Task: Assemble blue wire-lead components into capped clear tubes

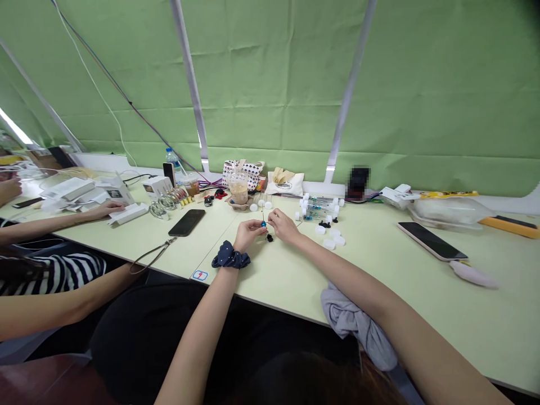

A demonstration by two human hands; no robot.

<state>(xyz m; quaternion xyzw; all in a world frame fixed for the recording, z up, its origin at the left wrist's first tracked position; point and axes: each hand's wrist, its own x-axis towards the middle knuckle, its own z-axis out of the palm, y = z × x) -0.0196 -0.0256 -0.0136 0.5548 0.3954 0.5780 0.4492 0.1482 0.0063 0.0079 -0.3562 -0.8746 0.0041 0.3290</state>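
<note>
A small shiny blue round part (264,224) sits pinched between the fingertips of my left hand (248,234). From it a thin dark rod seems to rise. Close on the right, my right hand (283,226) has its fingers pressed together beside the blue part; what they grip, if anything, is too small to make out. Just below the fingertips is a small black piece (270,238). To the right of my hands lie several thin rods with blue parts and white caps (316,209), small black pieces (324,224) and loose white caps (329,244).
A plastic cup (238,190) and a white pouch (285,183) stand behind my hands. Phones lie left (187,223) and right (432,241). At left, a co-worker's hand (110,208) touches a white box (129,214). A plastic container (451,212) sits far right.
</note>
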